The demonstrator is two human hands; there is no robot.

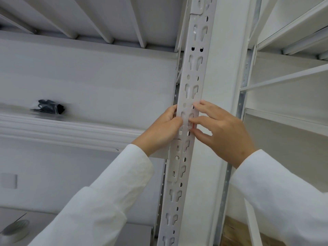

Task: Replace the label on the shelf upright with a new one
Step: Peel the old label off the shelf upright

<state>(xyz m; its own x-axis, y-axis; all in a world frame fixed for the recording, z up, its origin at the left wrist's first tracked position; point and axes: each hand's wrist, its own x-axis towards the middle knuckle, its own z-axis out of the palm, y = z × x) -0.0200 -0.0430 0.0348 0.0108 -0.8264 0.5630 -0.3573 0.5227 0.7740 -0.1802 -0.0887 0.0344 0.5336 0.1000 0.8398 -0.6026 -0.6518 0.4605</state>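
Note:
The white slotted shelf upright runs from top to bottom through the middle of the view. A small label with a red edge sits on its front face, mostly hidden by fingers. My left hand presses against the upright's left side with its thumb on the front face beside the label. My right hand reaches in from the right, with fingertips touching the upright above and below the label. Both arms wear white sleeves.
A white shelf beam extends left from the upright, with a black crumpled item lying above it. More white shelving stands to the right. A roll of tape lies at the lower left.

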